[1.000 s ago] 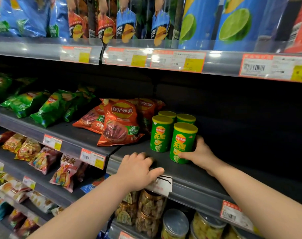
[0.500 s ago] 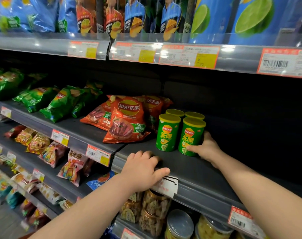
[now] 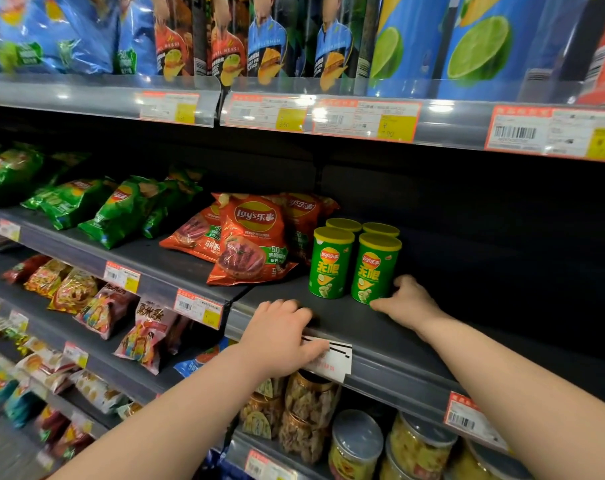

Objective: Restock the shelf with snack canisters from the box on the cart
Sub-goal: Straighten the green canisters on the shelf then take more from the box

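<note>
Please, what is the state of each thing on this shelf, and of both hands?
Canisters: four, upright, lids on, grouped together.
Red chip bags: closed, leaning in a pile.
Green chip bags: closed, lying down.
Left hand: rests on shelf edge.
Right hand: touches base of front right canister; grip unclear.
</note>
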Demonstrator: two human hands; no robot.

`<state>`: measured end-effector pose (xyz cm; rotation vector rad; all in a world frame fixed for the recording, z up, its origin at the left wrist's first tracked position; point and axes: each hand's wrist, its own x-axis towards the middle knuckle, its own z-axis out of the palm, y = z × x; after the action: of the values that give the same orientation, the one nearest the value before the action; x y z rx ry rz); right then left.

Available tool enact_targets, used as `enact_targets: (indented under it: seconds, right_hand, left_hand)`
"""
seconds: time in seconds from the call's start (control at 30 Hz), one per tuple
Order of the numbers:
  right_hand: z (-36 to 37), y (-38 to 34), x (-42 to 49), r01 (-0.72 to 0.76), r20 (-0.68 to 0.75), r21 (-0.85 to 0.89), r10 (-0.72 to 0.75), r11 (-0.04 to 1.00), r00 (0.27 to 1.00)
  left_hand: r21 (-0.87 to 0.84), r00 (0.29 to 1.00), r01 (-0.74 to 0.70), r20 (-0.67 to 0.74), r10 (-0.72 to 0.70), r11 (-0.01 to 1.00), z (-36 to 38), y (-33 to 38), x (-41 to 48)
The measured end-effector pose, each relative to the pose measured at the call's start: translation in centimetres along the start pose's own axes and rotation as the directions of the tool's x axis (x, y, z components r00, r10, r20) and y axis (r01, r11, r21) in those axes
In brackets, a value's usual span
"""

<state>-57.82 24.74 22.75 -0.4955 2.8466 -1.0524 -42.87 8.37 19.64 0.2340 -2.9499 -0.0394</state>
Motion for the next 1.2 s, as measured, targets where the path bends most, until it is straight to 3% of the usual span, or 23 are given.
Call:
enact_targets:
  seconds: [0.1,0.2,0.33,0.47,0.73,1.2]
  right_hand:
    - [0.0,-0.7,-2.2,0.040,0.044,-0.197,-0.032,0.980,0.999]
    - [0.6,-1.7,-5.1,0.215,0.062,-0.328,-0.207,0.920,0.976]
    - [2.3,-3.1,-9.2,0.458,0.059,-0.469,-0.491,0.755,0.869]
    - [4.6,-4.2,-12.6,0.558,0.127,-0.536,-0.594,0.633,0.795]
    - [10.6,-4.0,-17.6,0.644,0.356,-0.576,-0.554,0.503,0.752]
    - [18.9,-4.7,-24.9,0.692,0.564,-0.537,-0.405,0.482,0.720]
  left_hand:
    - [0.007,0.998,-0.025,-0.065,0.025,1.000,0.4,0.1,-1.3]
    - [-0.021,0.998,-0.025,-0.053,0.024,0.999,0.9,0.1,-2.6]
    - [-0.050,0.998,-0.003,-0.059,0.001,0.999,1.5,-0.3,-4.8]
    - [0.001,0.999,0.001,-0.044,-0.001,1.000,2.3,-1.2,-7.6]
    - [0.102,0.990,0.075,0.108,-0.086,0.992,5.1,-4.0,-14.6]
    - [0.119,0.894,0.303,0.309,-0.325,0.946,8.2,-9.1,-27.9]
